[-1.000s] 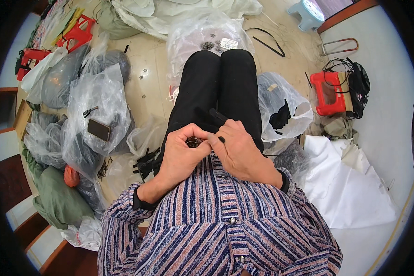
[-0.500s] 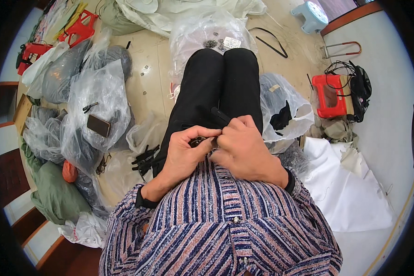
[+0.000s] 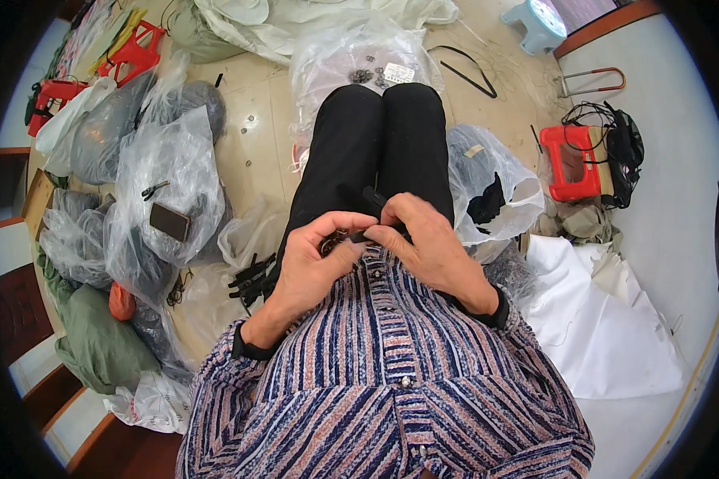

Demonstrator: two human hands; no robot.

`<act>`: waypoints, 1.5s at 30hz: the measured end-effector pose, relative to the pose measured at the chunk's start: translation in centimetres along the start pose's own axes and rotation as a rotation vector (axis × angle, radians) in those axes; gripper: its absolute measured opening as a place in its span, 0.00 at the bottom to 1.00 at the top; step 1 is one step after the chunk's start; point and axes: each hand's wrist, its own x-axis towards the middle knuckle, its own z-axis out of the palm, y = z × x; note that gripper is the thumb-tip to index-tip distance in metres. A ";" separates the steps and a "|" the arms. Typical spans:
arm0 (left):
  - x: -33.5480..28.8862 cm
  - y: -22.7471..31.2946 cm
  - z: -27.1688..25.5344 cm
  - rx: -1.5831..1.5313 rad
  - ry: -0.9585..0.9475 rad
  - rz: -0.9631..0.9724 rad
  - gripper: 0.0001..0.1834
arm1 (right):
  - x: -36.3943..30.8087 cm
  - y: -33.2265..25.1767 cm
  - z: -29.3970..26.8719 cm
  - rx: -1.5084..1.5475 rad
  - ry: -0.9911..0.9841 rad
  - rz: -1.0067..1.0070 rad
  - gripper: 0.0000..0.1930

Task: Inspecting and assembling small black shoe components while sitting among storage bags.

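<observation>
Above my lap, my left hand [image 3: 311, 255] is closed in a pinch, thumb and forefinger on a narrow black strap [image 3: 371, 194]. Close beside it, the thumb and fingers of my right hand [image 3: 431, 247] grip the same strap, and the two hands' fingertips nearly meet. One end of the strap sticks up past my right fingers over my black trousers. Something small and dark shows in the curl of my left fingers, too hidden to name. Small dark metal pieces [image 3: 362, 76] lie in a heap on clear plastic beyond my knees.
Bundled black straps [image 3: 252, 278] lie by my left thigh. A phone [image 3: 170, 221] rests on plastic-wrapped bags to the left. An open clear bag [image 3: 527, 191] with black pieces stands at right, near a red stool [image 3: 571, 164] and white cloth [image 3: 599, 327].
My right hand has turned and shifted slightly, its thumb now showing along the strap toward my left fingertips. My left hand keeps its pinch nearly in place.
</observation>
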 end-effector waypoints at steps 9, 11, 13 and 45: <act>0.5 -0.3 0.4 0.350 0.032 0.240 0.13 | -0.6 -0.1 0.8 0.788 -0.062 0.253 0.10; 0.6 -0.2 0.3 0.381 0.022 0.271 0.13 | -0.4 -0.5 0.9 0.934 -0.078 0.128 0.11; 0.7 0.0 0.5 0.332 -0.002 0.245 0.12 | -0.5 -0.1 0.8 0.979 -0.106 0.149 0.11; 0.9 -0.4 0.4 0.593 -0.026 0.402 0.11 | -1.0 1.4 0.5 1.046 -0.176 0.309 0.13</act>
